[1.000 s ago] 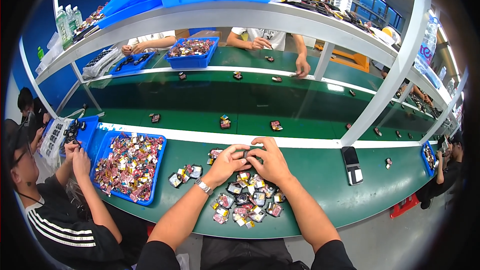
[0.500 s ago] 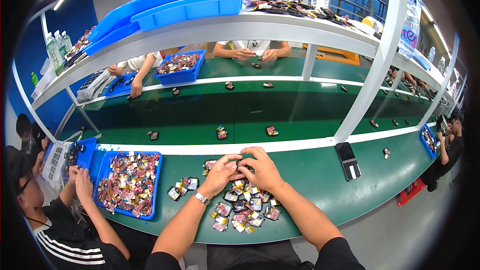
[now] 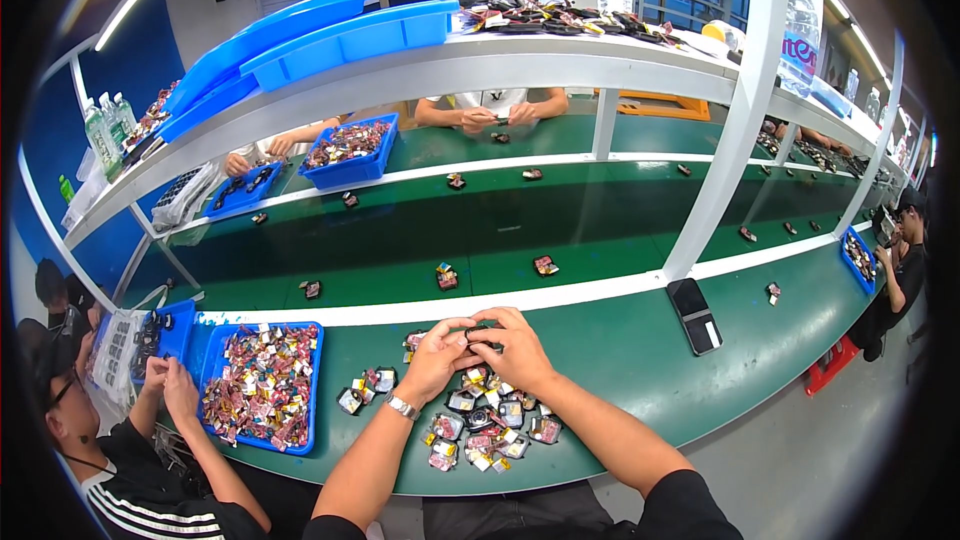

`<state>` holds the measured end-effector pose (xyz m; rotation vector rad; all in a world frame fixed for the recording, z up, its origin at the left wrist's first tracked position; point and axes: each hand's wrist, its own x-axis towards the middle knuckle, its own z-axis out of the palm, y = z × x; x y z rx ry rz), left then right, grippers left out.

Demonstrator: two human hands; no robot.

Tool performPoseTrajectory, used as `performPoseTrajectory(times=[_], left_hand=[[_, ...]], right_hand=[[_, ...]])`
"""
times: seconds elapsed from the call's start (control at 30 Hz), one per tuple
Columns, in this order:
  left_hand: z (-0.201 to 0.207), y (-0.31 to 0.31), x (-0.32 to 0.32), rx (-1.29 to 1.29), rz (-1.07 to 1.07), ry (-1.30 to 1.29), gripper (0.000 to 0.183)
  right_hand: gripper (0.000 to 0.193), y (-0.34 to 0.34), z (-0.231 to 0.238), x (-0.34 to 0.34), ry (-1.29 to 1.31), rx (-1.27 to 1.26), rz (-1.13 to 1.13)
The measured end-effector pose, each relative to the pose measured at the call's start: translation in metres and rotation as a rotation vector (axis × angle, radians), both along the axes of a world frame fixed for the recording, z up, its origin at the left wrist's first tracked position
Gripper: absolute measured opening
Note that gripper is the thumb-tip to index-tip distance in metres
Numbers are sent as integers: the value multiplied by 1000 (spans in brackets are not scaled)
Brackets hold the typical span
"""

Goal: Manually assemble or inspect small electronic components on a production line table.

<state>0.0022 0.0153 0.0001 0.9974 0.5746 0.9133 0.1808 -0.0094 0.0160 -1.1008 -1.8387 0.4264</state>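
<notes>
My left hand (image 3: 438,362), with a metal watch band on its wrist, and my right hand (image 3: 516,352) meet above the green bench. Fingertips of both hands close round a small dark electronic part (image 3: 477,336), which they mostly hide. Right below my hands lies a pile of small black-cased electronic modules (image 3: 487,422) with clear, red, yellow and white pieces on them. A few more modules (image 3: 366,388) sit just left of my left forearm, and another is partly hidden behind my left hand.
A blue bin (image 3: 318,380) full of small red-and-white wired parts stands at left, near a co-worker's hands (image 3: 172,386). A black phone-like device (image 3: 694,316) lies at right. Spaced modules (image 3: 446,277) lie on the green strip beyond the white rail (image 3: 560,296). A shelf post (image 3: 728,130) rises right.
My hands stay together on the dark part, their fingers slightly shifted. The view has tilted a little. Across the bench, a person's hand has drawn back from the module it was setting down.
</notes>
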Motion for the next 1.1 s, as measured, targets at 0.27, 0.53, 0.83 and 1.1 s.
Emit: performPoseTrajectory(times=[0.27, 0.53, 0.83, 1.1], left_hand=[[-9, 0, -2, 40, 59, -54, 24], [-11, 2, 0, 38, 42, -98, 23], [-11, 1, 2, 25, 121, -88, 25], [-7, -1, 4, 7, 103, -41, 27]], right_hand=[[18, -1, 8, -6, 28, 70, 22], [20, -2, 1, -7, 30, 115, -54], [24, -1, 5, -8, 20, 110, -26], [11, 3, 11, -9, -57, 335, -99]])
